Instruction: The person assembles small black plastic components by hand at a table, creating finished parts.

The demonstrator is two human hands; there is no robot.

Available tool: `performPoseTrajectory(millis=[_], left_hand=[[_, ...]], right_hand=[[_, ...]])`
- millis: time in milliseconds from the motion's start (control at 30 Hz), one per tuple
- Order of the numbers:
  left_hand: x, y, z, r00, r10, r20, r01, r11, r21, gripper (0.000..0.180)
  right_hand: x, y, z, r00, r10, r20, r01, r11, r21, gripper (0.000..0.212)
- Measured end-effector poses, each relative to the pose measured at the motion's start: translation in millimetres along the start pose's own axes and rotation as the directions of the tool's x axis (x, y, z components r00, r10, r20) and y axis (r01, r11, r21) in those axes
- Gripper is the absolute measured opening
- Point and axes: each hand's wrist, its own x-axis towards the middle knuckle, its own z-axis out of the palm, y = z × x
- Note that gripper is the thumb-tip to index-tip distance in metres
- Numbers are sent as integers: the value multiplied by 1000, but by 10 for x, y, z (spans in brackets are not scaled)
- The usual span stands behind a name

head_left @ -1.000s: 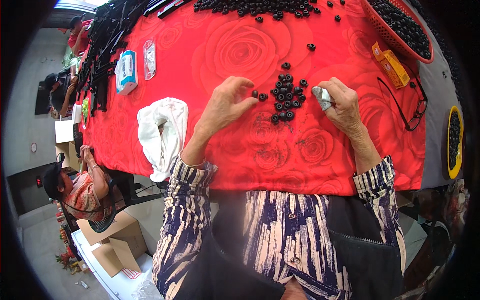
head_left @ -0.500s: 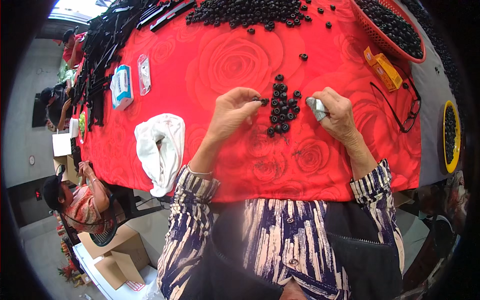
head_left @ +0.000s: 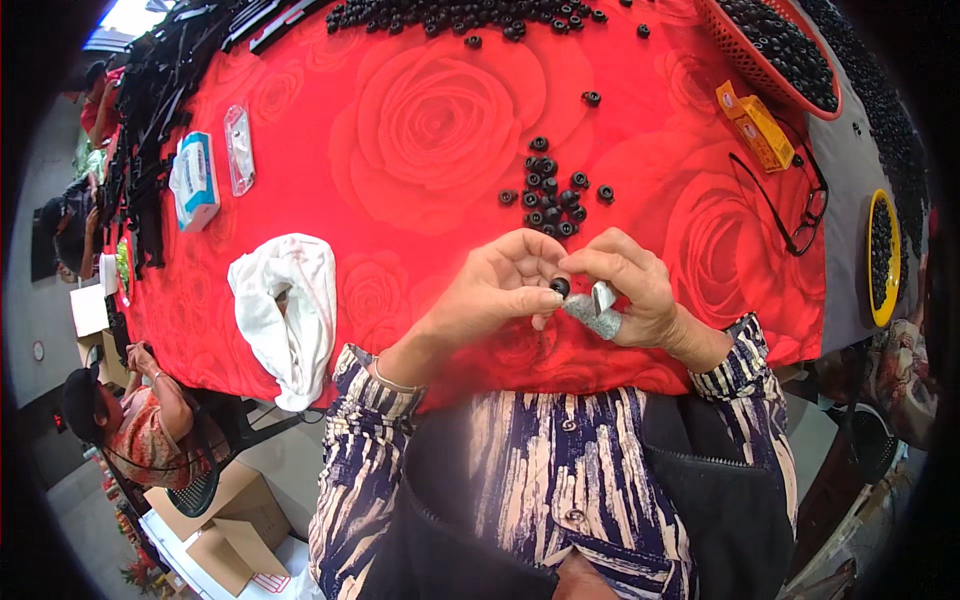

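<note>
Close to my body, over the red cloth, my two hands meet. My left hand [head_left: 500, 280] pinches a small round black part [head_left: 559, 287] with a hole in its middle, between thumb and fingers. My right hand [head_left: 640, 290] is closed right beside it, its thumb wrapped in a grey covering [head_left: 592, 315]. A small pale, silvery piece [head_left: 603, 296] shows at its fingers; its kind cannot be made out. Just beyond my hands lies a loose cluster of similar black parts [head_left: 550, 188], with a few set slightly apart.
A white cloth [head_left: 285, 315], tissue pack [head_left: 195, 182] and clear plastic case [head_left: 239, 150] lie left. Long black strips [head_left: 150, 130] fill the far left. A black parts heap [head_left: 460, 15], red basket [head_left: 770, 75], yellow box [head_left: 755, 127], eyeglasses [head_left: 812, 215] and yellow bowl [head_left: 880, 310] surround the workspace. People sit left.
Both hands have come nearer my body and together, my left hand bringing a black part to my right. One black part now sits left of the cluster. The view has shifted slightly.
</note>
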Motion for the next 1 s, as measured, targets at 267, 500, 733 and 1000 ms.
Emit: performPoseTrajectory(millis=[267, 500, 733, 1000], left_hand=[[-4, -66, -26, 997, -68, 29, 71, 985, -160, 33], [-53, -65, -25, 978, -205, 45, 207, 977, -57, 24], [-59, -53, -20, 968, -237, 82, 239, 971, -21, 21], [-69, -59, 101, 990, -128, -66, 126, 991, -41, 23]], right_hand=[[-12, 28, -11, 997, 9, 81, -15, 998, 64, 31], [-31, -14, -36, 992, -18, 121, 11, 998, 58, 32], [-30, -26, -70, 991, -33, 129, 18, 993, 119, 31], [-128, 16, -68, 955, -288, 71, 297, 926, -233, 40]])
